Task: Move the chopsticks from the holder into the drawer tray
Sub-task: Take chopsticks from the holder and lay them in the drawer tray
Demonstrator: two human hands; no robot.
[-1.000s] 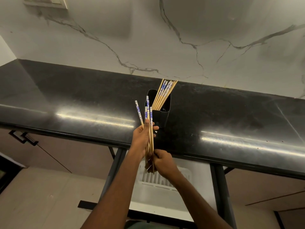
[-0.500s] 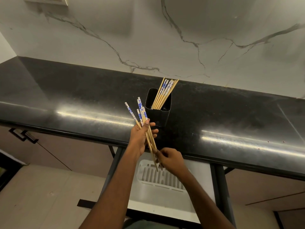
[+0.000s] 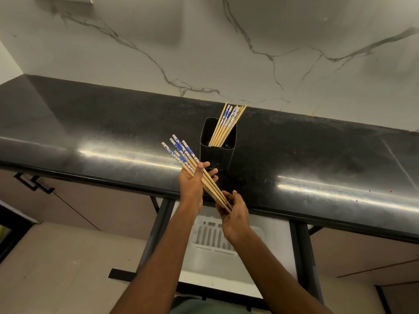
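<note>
Bundle [image 3: 195, 171] of wooden chopsticks at frame centre, held in both hands, long axis slanting from upper left down to lower right. Blue-and-white patterned ends fanned out at upper left, plain tapered tips gathered at lower right. Left hand [image 3: 192, 184] wrapped round the middle of the bundle, thumb over the top, fingers curled beneath. Right hand [image 3: 233, 216] closed loosely on the tips, fingers cupped round them. Just right of the fanned ends, touching neither hand, a black holder [image 3: 217, 152]: square-mouthed, matt, upright on the counter. Inside, more chopsticks [image 3: 226, 125], leaning to the upper right, patterned ends up, thin round pale shafts. Counter [image 3: 90, 132] black, speckled, polished, with long streaks of glare along its rounded front edge. Above, a white wall [image 3: 204, 41] with grey marble veining. Below the counter edge, between dark metal legs, a white plastic tray [image 3: 204, 236] with slotted ribs, partly hidden behind the right wrist.
</note>
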